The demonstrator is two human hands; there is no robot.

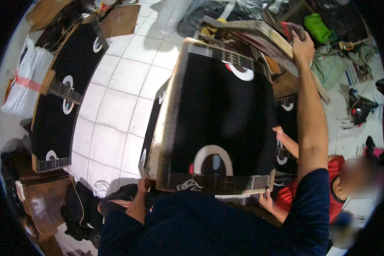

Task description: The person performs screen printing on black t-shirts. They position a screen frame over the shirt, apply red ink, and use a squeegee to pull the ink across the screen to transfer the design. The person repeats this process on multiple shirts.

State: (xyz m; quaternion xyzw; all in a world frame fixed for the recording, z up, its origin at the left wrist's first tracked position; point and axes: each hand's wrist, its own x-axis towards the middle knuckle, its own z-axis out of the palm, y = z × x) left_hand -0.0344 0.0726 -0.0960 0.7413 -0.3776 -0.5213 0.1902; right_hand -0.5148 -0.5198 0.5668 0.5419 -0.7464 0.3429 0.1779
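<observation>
Below the camera, close to the person's chest, lies a big black printed board with white ring shapes and a pale, worn frame along its left side. It is tilted and fills the middle of the view, above the white tiled floor. The left hand is at the lower left corner of this board, near the frame edge; most of it is hidden by the dark blue sleeve and the board, so I cannot tell if its grip is spread or pressed together. The right hand reaches far up to the top right, where its grip is closed over the edge of a stack of flat boards standing just behind the black board. At the right, another person in a red shirt sits low, with one hand at the board's right edge and another at its lower right corner. A second black board with similar rings rests well apart on the left.
</observation>
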